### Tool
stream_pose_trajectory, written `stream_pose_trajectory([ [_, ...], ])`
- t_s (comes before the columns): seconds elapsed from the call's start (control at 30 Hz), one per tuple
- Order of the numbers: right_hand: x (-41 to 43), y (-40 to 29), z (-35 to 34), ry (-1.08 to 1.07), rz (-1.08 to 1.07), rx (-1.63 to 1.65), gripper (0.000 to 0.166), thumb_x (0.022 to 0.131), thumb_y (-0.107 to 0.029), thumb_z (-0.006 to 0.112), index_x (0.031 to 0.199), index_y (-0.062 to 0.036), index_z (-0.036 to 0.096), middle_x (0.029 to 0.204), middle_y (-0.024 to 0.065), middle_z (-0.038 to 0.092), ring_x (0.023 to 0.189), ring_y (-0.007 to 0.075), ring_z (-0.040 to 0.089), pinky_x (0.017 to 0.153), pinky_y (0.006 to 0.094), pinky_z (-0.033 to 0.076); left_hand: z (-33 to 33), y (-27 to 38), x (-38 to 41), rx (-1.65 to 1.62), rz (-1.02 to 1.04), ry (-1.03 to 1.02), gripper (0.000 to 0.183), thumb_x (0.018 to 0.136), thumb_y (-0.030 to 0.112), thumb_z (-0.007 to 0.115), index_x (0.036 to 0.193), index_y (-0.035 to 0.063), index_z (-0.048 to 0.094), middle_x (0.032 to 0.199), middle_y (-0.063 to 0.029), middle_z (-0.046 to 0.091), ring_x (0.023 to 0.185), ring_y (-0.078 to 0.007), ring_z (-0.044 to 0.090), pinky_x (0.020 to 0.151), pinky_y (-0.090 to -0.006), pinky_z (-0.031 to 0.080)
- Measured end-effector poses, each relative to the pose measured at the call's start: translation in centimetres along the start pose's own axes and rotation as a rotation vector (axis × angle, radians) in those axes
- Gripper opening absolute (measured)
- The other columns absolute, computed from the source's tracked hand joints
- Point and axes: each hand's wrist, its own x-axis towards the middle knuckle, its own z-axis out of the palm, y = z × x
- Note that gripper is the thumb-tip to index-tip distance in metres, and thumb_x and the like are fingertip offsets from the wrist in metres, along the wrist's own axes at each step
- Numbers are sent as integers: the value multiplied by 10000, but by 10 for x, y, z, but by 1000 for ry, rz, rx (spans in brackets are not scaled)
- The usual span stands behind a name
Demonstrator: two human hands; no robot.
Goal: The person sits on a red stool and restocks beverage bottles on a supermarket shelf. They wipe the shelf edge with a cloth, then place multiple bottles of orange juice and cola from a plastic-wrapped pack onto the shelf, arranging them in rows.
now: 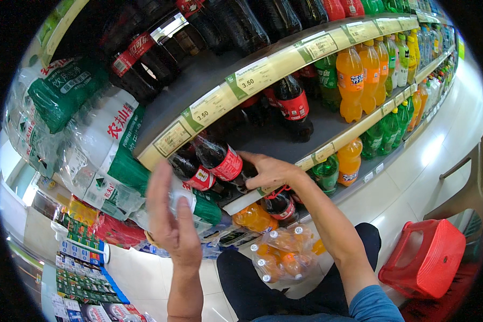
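Observation:
My left hand (175, 225) is raised in front of the green-and-white wrapped packs of bottled water (116, 133). Its fingers are apart, blurred, with nothing in them. On the lower shelf, my right hand (271, 171) is at the right side of a red-labelled cola bottle (221, 159), near its base. Thumb and fingers are spread around that side; whether they grip it is unclear. A second cola bottle (193, 171) stands close on its left. Farther right on the same shelf is another cola bottle (292, 102), with more bottles in shadow behind.
A shelf edge with price tags (245, 82) overhangs the bottles. Orange soda bottles (351, 84) stand to the right. Between my knees, a plastic-wrapped pack of orange drinks (283, 253) is on the tiled floor. A red plastic stool (424, 257) is at my right.

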Motion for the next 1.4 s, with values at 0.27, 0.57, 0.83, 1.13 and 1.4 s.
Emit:
stream_pose_trajectory([
  [0.27, 62, 49, -37, 670, 265, -425, 900, 874, -285, 773, 1569, 36, 299, 1409, 342, 557, 1170, 491, 629, 1015, 518, 515, 23, 1, 72, 508, 195, 6, 481, 985, 14, 504, 1461, 10, 569, 1526, -208, 535, 1462, -396, 441, 1231, -499, 290],
  [0.57, 141, 113, -52, 923, 271, -575, 863, 864, -425, 812, 1472, 23, 394, 1392, 321, 566, 1246, 504, 581, 1022, 537, 514, 27, 3, 79, 609, 166, -7, 450, 975, 22, 505, 1413, -15, 601, 1392, -211, 636, 1308, -381, 569, 1187, -500, 335],
  [0.83, 118, 107, -46, 702, 261, -555, 920, 865, -321, 813, 1562, 23, 320, 1535, 320, 451, 1392, 477, 475, 1148, 509, 425, 23, -6, 78, 609, 217, 8, 468, 922, -17, 510, 1377, -39, 621, 1367, -206, 644, 1247, -386, 582, 1158, -483, 358],
  [1.13, 93, 88, -36, 598, 73, -471, 894, 877, -227, 802, 1579, -1, 297, 1453, 285, 539, 1222, 414, 610, 1007, 462, 533, 24, -16, 75, 604, 230, 27, 503, 896, -28, 516, 1387, -24, 622, 1375, -196, 643, 1265, -387, 566, 1169, -492, 346],
  [1.4, 95, 94, -44, 309, 155, -139, 939, 886, -325, 803, 1622, -65, 281, 1564, 234, 460, 1382, 369, 459, 1134, 428, 404, 22, -15, 77, 574, 251, 26, 548, 849, -47, 520, 1385, -14, 630, 1369, -186, 645, 1268, -376, 562, 1177, -488, 340],
])
